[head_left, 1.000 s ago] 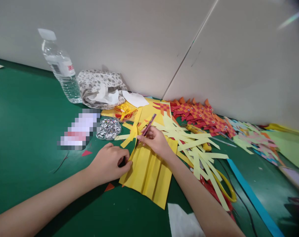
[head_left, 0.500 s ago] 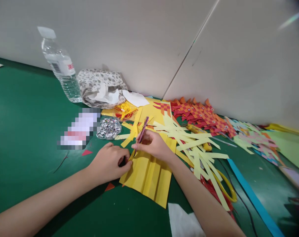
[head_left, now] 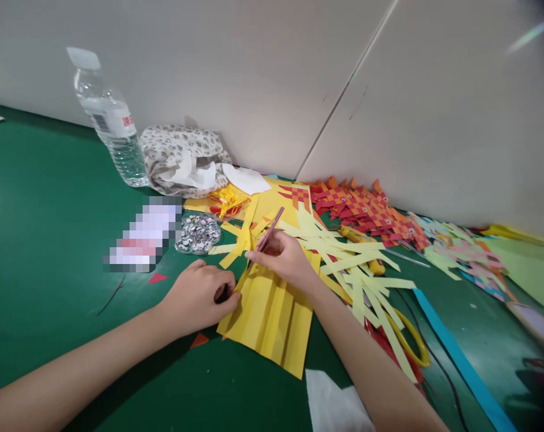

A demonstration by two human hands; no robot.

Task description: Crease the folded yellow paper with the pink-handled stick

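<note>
A sheet of yellow paper (head_left: 263, 324) with several lengthwise folds lies in front of me on the green table. My left hand (head_left: 204, 294) is closed, thumb and forefinger pinching the paper's left edge. Above the sheet, my right hand (head_left: 283, 258) grips a slim purple pen-like tool (head_left: 272, 228). The tool slants, with its upper end leaning right and its lower end pointing at the paper near the left edge. Whether its tip touches the paper I cannot tell. Yellow paper strips (head_left: 242, 240) lie just beyond my hands.
A water bottle (head_left: 112, 129), a patterned cloth bag (head_left: 182, 141) and a tub of googly eyes (head_left: 197, 234) stand at the left. Pale yellow strips (head_left: 357, 264), a yellow-handled cutter (head_left: 361, 237) and woven red-orange paper fish (head_left: 366, 210) lie right. A blue strip (head_left: 460, 357) runs along the right side.
My right hand has shifted slightly right and up, and the tool in it leans further right. My left hand and the folded paper stay in place.
</note>
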